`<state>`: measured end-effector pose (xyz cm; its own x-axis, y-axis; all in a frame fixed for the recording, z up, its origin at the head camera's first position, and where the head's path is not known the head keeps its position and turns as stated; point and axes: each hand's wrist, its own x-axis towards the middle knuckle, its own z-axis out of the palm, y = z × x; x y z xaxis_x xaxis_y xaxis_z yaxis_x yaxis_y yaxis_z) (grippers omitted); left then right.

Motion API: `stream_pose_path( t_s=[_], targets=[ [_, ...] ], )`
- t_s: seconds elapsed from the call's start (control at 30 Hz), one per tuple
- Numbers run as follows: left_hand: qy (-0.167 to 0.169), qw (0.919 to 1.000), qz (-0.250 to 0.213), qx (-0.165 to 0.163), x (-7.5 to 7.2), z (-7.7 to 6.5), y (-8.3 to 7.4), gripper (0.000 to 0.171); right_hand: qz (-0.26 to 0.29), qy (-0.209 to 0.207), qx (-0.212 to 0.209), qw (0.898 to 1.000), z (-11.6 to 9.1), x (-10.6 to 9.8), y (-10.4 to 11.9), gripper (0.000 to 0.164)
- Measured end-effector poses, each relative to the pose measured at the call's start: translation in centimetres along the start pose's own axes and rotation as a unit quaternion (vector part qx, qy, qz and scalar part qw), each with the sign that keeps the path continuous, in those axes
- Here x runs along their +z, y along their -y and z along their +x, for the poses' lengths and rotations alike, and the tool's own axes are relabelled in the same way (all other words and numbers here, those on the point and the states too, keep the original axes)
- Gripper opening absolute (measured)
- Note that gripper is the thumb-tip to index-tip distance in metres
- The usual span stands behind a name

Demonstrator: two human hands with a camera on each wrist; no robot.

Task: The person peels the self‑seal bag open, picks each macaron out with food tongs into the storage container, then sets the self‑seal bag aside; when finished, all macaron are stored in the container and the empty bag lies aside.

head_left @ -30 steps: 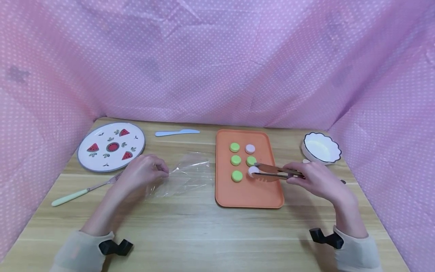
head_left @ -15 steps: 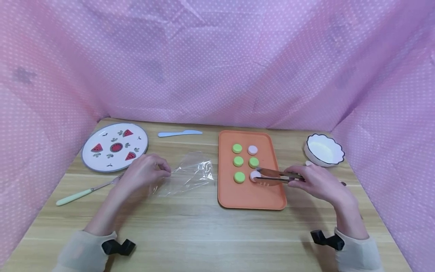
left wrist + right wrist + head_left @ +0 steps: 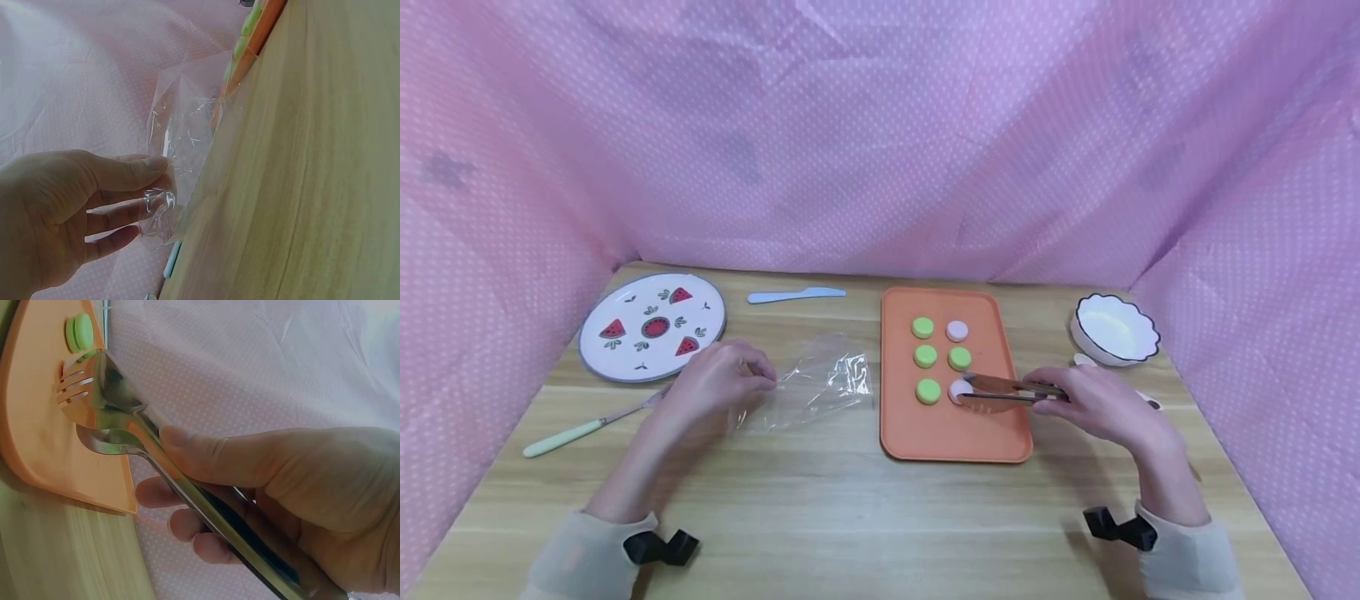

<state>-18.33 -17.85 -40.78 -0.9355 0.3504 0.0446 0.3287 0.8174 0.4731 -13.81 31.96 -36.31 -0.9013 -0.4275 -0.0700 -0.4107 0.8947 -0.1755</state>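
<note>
My left hand [image 3: 722,377] pinches a clear plastic bag [image 3: 820,387] between thumb and fingers; in the left wrist view the bag [image 3: 181,137] stands out past the fingertips. Metal tongs [image 3: 1011,392] are gripped in my right hand [image 3: 1093,402], and their tips reach over an orange tray [image 3: 955,437]. Between those tips sits the nearest pale pink macaron [image 3: 959,392]. A second pale pink macaron [image 3: 957,331] and several green macarons [image 3: 926,356] lie on the tray in two columns. In the right wrist view the tongs [image 3: 112,394] hide the pink macaron.
A watermelon-patterned plate [image 3: 640,354] stands at the back left, with a green-handled fork [image 3: 572,435] before it. A light blue knife [image 3: 796,295] lies behind the bag. A scalloped white bowl [image 3: 1112,329] stands at the back right, and a spoon [image 3: 1082,359] lies partly behind my right hand.
The tongs have moved slightly towards me, from beside the green and pink macarons to around the nearest pink one. The left hand and bag stay nearly still; the whole view shifts a little.
</note>
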Motion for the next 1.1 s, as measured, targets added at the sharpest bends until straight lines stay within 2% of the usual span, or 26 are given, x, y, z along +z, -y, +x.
stream_pose_path(
  t_s=[0.2, 0.43, 0.77, 1.03, 1.1],
  targets=[
    [-0.001, 0.9999, 0.01, 0.003, 0.05, -0.04, -0.2, 0.012, 0.005, -0.003, -0.003, 1.0, -0.26, 0.03, -0.14, 0.027],
    [0.015, 0.9996, 0.0, -0.024, 0.19, -0.06, -0.33, 0.012, 0.01, 0.002, -0.001, 1.0, -0.36, -0.09, -0.23, 0.027],
    [0.002, 1.0, 0.006, -0.002, 0.14, 0.02, -0.19, 0.01, 0.022, 0.008, -0.003, 1.0, -0.21, -0.11, -0.25, 0.025],
    [0.01, 0.9999, 0.007, -0.008, 0.3, -0.13, -0.03, 0.012, 0.023, 0.014, -0.004, 1.0, 0.01, 0.03, -0.26, 0.026],
    [0.002, 0.9999, 0.013, 0.0, 0.33, -0.1, -0.03, 0.011, 0.025, 0.014, -0.006, 1.0, 0.03, -0.04, -0.29, 0.026]
  ],
)
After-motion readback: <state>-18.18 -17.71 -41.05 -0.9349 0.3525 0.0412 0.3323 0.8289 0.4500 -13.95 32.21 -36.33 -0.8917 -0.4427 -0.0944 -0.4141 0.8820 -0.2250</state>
